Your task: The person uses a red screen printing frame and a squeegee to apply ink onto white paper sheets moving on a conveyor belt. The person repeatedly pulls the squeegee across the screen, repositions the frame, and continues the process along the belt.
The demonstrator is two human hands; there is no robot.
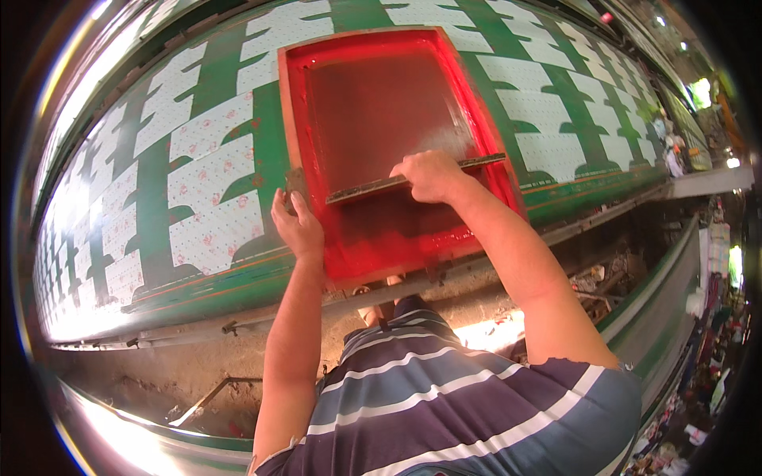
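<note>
Squeegee [365, 190] in your right hand [429, 176] slants across the lower half of the printing screen [290, 103], just above centre of the frame, its right end higher and reaching the screen's right rim. Your right fingers are curled closely over the bar around its middle. Your left hand [300, 226] is at the screen's left rim, fingers partly bent and slightly apart around a brown tab [295, 181]; you cannot tell from this view how firmly they grip it.

The bar looks stiff and fairly light, though red wetness nearby may make it slippery; a hold at mid-length on the dry upper edge should keep it level. The screen seems rigid but its mesh [373, 103] is probably delicate, so take the outer wood rather than the glossy red inner borders.

Under the screen runs a long green tabletop [270, 127], with white flowered fabric pieces [214, 190] in rows at left and dotted fabric pieces [548, 119] at right. A metal rail [571, 228] follows the near edge, above a brown floor. Mixed clutter crowds the lower right of the frame, and strong glare whitens the left edge.
</note>
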